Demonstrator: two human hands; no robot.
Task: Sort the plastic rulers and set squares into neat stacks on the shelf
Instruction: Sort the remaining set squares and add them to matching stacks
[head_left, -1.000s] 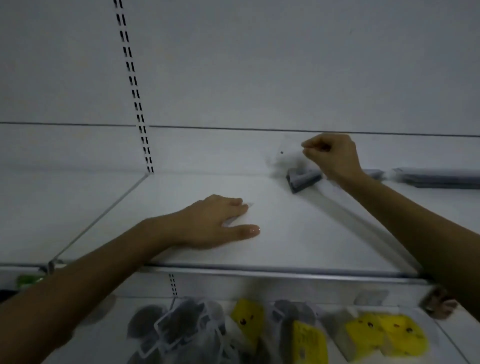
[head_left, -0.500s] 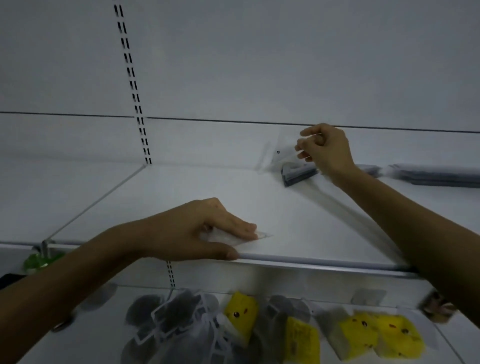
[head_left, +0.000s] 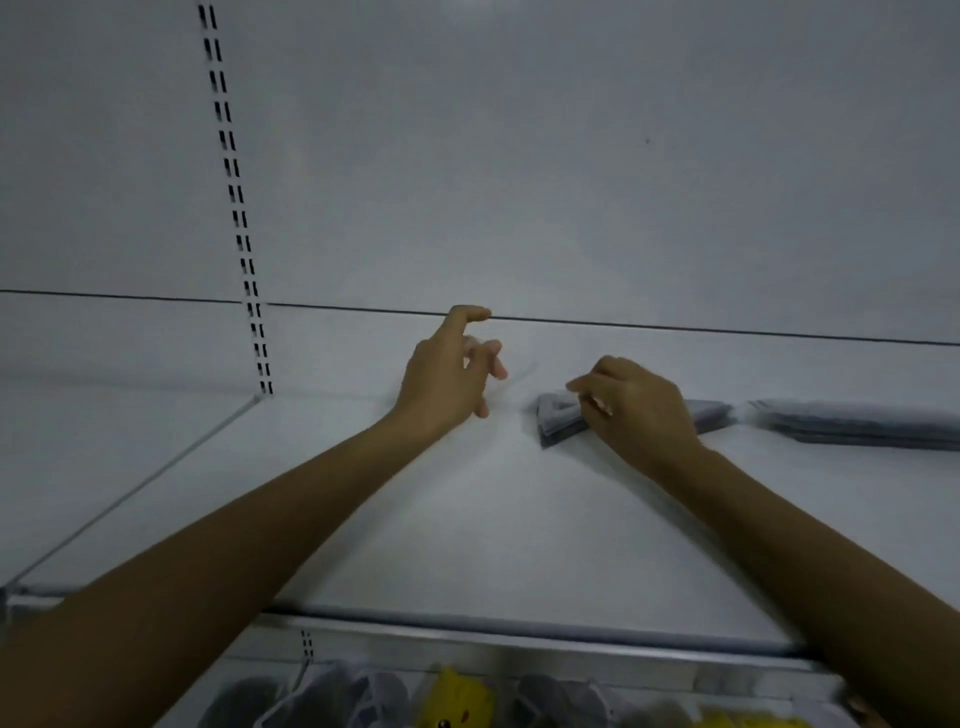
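At the back of the shelf (head_left: 519, 530), the set square stack (head_left: 557, 423) lies at three o'clock of our left hand (head_left: 447, 374), whose grasp we cannot tell. Our right hand (head_left: 641, 413) pinches it, long edge nine-to-three.

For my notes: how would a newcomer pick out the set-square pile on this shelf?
Look at the white shelf, along its back wall, right of centre. There the right hand holds a grey triangular heap, the set-square pile. Unlike the long, flat ruler stack to its right, it shows a pointed corner facing left.
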